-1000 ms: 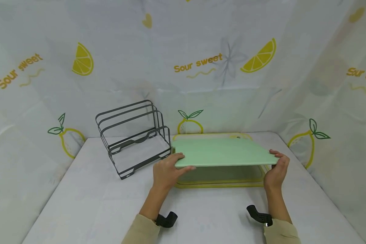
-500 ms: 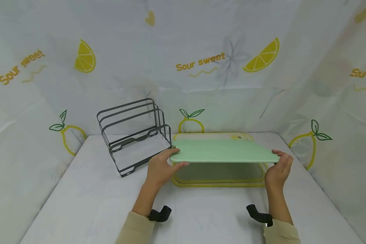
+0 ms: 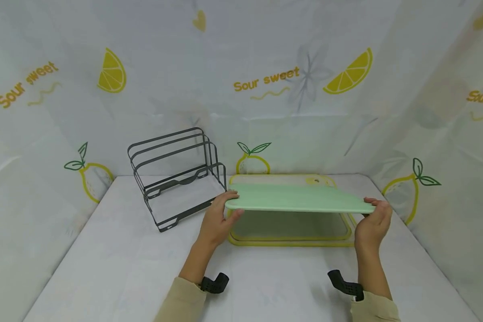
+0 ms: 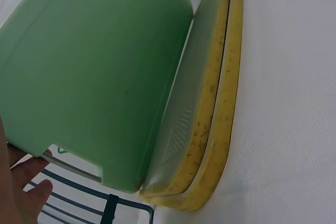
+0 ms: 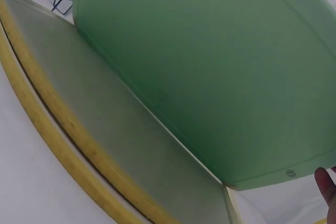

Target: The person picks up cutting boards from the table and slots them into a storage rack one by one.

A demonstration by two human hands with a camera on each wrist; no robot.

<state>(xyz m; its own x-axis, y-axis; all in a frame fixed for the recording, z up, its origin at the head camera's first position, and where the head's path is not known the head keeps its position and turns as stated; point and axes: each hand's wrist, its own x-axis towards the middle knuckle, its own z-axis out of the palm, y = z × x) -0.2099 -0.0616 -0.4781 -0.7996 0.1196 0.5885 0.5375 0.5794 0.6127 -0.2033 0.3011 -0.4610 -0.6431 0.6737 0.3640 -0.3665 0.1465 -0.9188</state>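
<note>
Both hands hold a pale green cutting board [image 3: 298,198] level above the table. My left hand [image 3: 219,215] grips its left edge, thumb on top, and my right hand [image 3: 373,222] grips its right edge. Below it lie yellow-rimmed boards [image 3: 290,241] stacked flat on the table. The left wrist view shows the green board's underside [image 4: 100,72] over the yellow-rimmed boards [image 4: 212,129], with fingertips [image 4: 31,192] at the lower left. In the right wrist view the green board [image 5: 210,66] fills the frame above the yellow-rimmed boards [image 5: 63,140].
A dark wire rack [image 3: 176,174] with upright dividers stands on the white table [image 3: 116,268] just left of my left hand. Lemon-printed cloth walls [image 3: 265,85] close in the back and both sides.
The green board has risen a little off the yellow-rimmed stack and now sits flatter. Both hands rose with it; the right hand shifted slightly right.
</note>
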